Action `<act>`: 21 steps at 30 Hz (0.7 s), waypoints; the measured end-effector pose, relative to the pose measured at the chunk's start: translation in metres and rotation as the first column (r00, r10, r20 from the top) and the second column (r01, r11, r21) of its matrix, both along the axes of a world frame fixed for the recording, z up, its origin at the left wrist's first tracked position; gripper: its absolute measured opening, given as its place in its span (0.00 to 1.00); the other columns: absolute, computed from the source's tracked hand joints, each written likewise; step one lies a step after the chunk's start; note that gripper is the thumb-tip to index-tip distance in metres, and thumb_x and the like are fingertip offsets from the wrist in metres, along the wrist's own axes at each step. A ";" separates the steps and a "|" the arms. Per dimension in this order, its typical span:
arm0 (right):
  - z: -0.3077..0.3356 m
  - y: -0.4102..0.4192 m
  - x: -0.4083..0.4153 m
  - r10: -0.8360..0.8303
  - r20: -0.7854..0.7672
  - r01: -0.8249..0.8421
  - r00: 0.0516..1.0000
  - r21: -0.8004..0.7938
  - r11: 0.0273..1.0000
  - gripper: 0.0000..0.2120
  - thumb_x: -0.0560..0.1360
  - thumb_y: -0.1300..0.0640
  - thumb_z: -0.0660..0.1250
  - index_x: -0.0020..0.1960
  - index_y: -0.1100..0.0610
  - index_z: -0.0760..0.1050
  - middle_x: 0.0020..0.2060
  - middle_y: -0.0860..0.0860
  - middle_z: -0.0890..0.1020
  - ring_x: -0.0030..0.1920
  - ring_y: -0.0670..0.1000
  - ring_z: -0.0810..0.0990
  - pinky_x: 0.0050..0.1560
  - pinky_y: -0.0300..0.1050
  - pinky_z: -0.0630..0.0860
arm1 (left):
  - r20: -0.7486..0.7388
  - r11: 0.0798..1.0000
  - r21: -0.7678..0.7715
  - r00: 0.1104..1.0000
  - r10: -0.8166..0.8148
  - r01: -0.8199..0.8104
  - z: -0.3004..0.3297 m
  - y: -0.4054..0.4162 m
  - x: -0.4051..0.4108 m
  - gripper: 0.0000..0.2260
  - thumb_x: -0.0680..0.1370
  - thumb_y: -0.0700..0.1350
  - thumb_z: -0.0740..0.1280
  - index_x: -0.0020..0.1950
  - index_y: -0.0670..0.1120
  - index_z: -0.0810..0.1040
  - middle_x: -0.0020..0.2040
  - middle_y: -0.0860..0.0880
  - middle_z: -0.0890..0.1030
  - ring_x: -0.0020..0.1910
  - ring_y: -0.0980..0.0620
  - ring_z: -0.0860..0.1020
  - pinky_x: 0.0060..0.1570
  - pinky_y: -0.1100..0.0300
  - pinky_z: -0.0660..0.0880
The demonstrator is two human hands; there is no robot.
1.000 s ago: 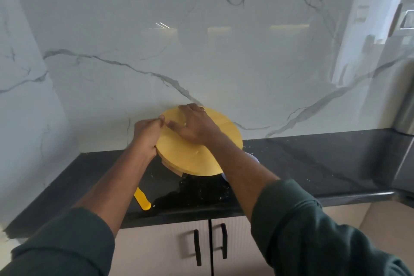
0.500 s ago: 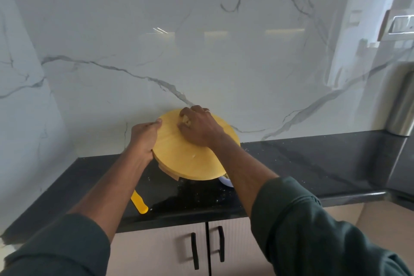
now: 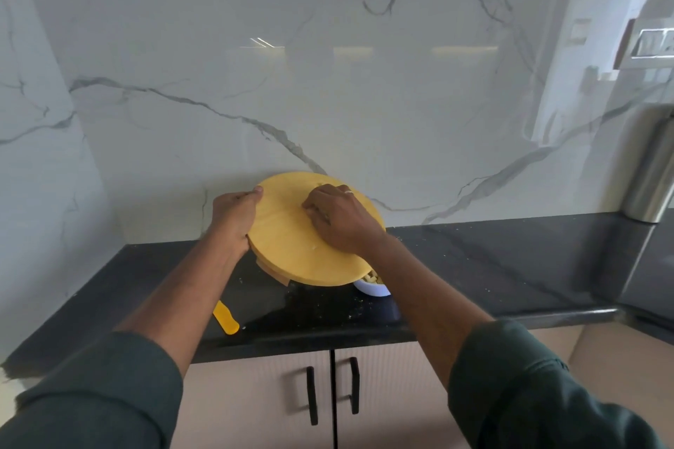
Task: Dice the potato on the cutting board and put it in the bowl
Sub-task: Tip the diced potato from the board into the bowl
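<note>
A round yellow wooden cutting board (image 3: pixel 291 251) is lifted off the counter and tilted toward me. My left hand (image 3: pixel 235 217) grips its left edge. My right hand (image 3: pixel 337 220) lies on the board's face with curled fingers over pale potato pieces, mostly hidden under the hand. Below the board's lower right edge a white bowl (image 3: pixel 372 288) peeks out, with diced potato (image 3: pixel 374 279) showing inside. The rest of the bowl is hidden by the board and my right forearm.
A yellow knife handle (image 3: pixel 226 317) lies on the black counter (image 3: pixel 492 266) near the front edge, blade hidden behind my left arm. Marble wall stands close behind the board. A steel appliance (image 3: pixel 653 164) stands at the right. Cabinet doors (image 3: pixel 332 394) are below.
My right hand has slid down the tilted board's face toward the bowl, fingers curled. The left hand keeps its grip on the board's edge.
</note>
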State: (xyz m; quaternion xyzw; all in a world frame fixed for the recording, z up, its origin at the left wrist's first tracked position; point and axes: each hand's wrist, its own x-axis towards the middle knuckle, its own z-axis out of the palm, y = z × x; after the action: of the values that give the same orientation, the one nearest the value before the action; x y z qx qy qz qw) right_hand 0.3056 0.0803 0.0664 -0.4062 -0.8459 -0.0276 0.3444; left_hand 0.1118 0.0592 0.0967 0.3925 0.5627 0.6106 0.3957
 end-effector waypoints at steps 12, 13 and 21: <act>-0.021 -0.026 0.053 0.032 -0.036 -0.030 0.999 0.034 0.999 0.09 0.81 0.61 0.66 0.59 0.57 0.83 0.56 0.51 0.83 0.55 0.45 0.74 0.57 0.38 0.63 | 0.023 1.000 -0.004 0.999 0.023 -0.022 0.004 -0.002 -0.003 0.08 0.80 0.46 0.71 0.45 0.42 0.79 0.47 0.42 0.82 0.43 0.43 0.82 0.38 0.54 0.80; -0.023 -0.027 0.056 0.026 -0.037 -0.025 0.999 0.024 0.999 0.09 0.82 0.60 0.66 0.59 0.57 0.83 0.56 0.51 0.83 0.55 0.46 0.74 0.57 0.39 0.63 | 0.023 1.000 -0.004 0.999 0.030 -0.030 0.004 -0.002 -0.005 0.08 0.79 0.46 0.72 0.45 0.42 0.80 0.48 0.41 0.82 0.43 0.42 0.83 0.41 0.52 0.80; -0.039 -0.029 0.065 -0.063 -0.087 0.053 0.994 -0.113 0.992 0.10 0.83 0.54 0.64 0.60 0.53 0.82 0.59 0.50 0.81 0.58 0.54 0.77 0.60 0.42 0.67 | 0.017 0.996 0.008 0.995 0.094 -0.094 0.005 0.000 -0.019 0.10 0.79 0.45 0.72 0.41 0.43 0.78 0.42 0.44 0.80 0.38 0.46 0.81 0.36 0.56 0.78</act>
State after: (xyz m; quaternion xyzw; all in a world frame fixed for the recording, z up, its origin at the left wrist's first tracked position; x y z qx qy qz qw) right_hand 0.3701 0.0517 0.0276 -0.4498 -0.8176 0.0277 0.3584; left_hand 0.0932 0.0589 0.1020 0.3623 0.5745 0.6343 0.3693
